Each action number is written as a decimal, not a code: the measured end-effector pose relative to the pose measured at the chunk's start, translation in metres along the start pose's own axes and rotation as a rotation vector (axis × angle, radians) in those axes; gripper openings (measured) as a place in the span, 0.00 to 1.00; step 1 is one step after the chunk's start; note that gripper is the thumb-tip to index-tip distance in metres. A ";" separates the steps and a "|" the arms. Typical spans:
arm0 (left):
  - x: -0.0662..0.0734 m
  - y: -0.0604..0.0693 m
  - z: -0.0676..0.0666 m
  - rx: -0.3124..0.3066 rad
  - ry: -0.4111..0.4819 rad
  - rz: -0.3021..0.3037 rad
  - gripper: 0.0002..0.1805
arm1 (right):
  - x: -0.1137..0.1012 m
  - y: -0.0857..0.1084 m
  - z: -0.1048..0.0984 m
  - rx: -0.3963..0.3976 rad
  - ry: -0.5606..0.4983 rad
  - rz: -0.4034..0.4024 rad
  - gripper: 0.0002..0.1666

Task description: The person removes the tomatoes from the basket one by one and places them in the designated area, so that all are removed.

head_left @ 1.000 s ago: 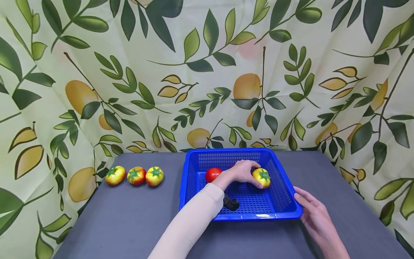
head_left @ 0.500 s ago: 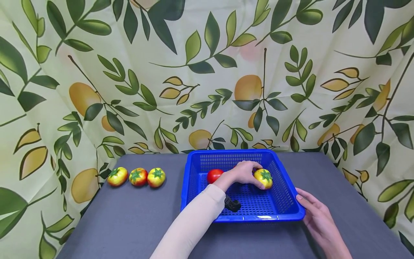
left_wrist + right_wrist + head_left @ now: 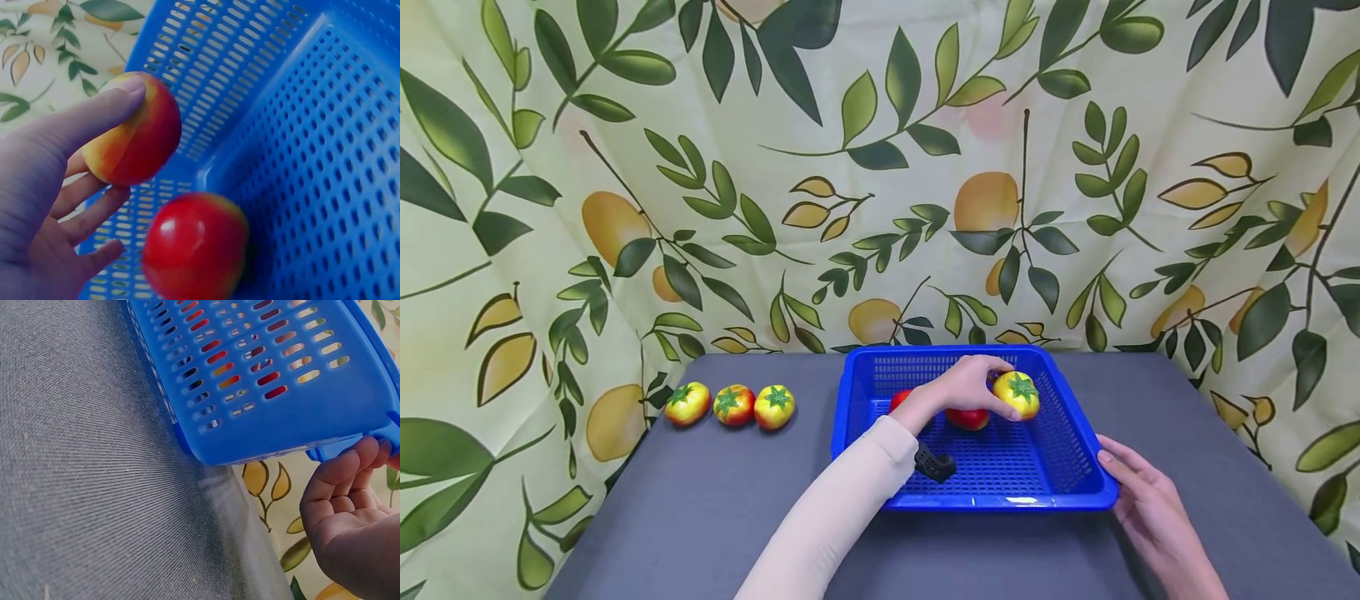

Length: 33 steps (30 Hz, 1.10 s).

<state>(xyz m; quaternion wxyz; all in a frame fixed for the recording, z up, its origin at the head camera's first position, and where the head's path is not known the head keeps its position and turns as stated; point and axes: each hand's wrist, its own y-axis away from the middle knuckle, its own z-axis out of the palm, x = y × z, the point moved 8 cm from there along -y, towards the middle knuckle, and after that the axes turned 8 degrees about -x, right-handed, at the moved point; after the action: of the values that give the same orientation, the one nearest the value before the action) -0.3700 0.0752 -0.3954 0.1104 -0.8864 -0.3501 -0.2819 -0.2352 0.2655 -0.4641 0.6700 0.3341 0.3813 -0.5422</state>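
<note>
My left hand [image 3: 964,388] pinches a yellow-red tomato [image 3: 1017,395] by its sides, above the floor of the blue basket [image 3: 1000,502]. In the left wrist view the thumb of the left hand [image 3: 69,181] lies over the held tomato [image 3: 140,134], and a red tomato [image 3: 195,247] sits below it in the basket. Two red tomatoes, one of them [image 3: 967,419], show in the head view, partly hidden by the left hand and wrist. My right hand [image 3: 1153,508] holds the basket's right rim near the front corner; in the right wrist view its fingers [image 3: 356,456] curl at the rim.
Three yellow-red tomatoes, the middle one [image 3: 734,405], stand in a row on the grey table [image 3: 700,517] left of the basket. A black wrist-worn device [image 3: 934,463] shows under the left sleeve. A leaf-patterned cloth [image 3: 880,208] hangs behind.
My left hand has lifted the tomato off the basket's floor, and a red tomato beneath the hand shows more. The right hand stays at the rim. The head view has shifted slightly.
</note>
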 end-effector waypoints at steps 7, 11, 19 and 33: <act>0.000 0.021 -0.017 -0.022 0.020 0.001 0.40 | -0.001 0.000 0.002 -0.041 -0.046 -0.013 0.16; -0.001 0.034 -0.027 -0.026 0.037 0.006 0.41 | 0.001 0.001 -0.001 -0.008 -0.018 0.016 0.15; -0.006 0.058 -0.041 -0.023 0.047 0.001 0.41 | 0.002 0.001 -0.004 0.021 -0.006 0.048 0.13; -0.025 0.141 -0.085 0.160 0.102 -0.044 0.41 | 0.000 0.001 0.000 -0.051 -0.052 -0.005 0.16</act>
<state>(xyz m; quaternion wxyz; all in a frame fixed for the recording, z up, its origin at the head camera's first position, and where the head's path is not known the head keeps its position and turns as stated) -0.3251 -0.0752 -0.3401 0.1922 -0.8514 -0.3850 -0.3001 -0.2338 0.2657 -0.4645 0.6867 0.3019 0.3783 -0.5424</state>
